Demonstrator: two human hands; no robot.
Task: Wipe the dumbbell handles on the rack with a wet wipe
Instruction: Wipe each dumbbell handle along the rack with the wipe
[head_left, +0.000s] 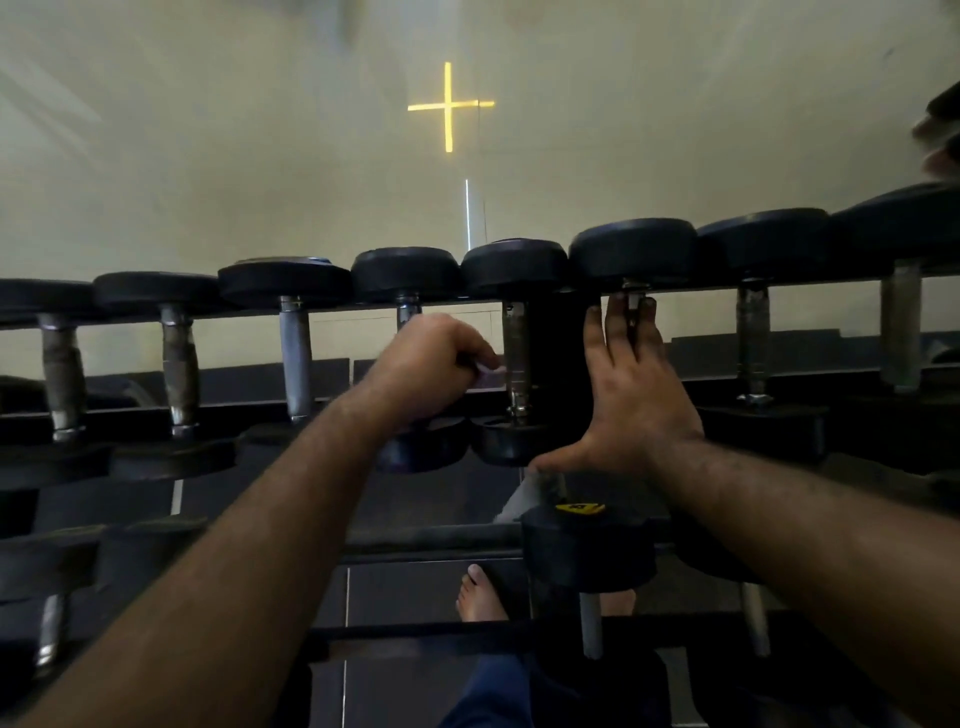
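A row of black dumbbells with metal handles lies across the top tier of the rack (675, 288). My left hand (434, 364) is curled round one handle (408, 312) near the middle, with a bit of white wet wipe (488, 370) poking out between the fingers. To its right stands another dumbbell handle (515, 353), untouched. My right hand (631, 384) lies flat with straight fingers over a further handle (632, 299), thumb spread out toward the near weight head.
A lower tier holds more dumbbells, one with a yellow label (581, 508). My bare foot (480, 595) shows on the dark floor below the rack. A pale wall with a yellow cross (448, 106) rises behind.
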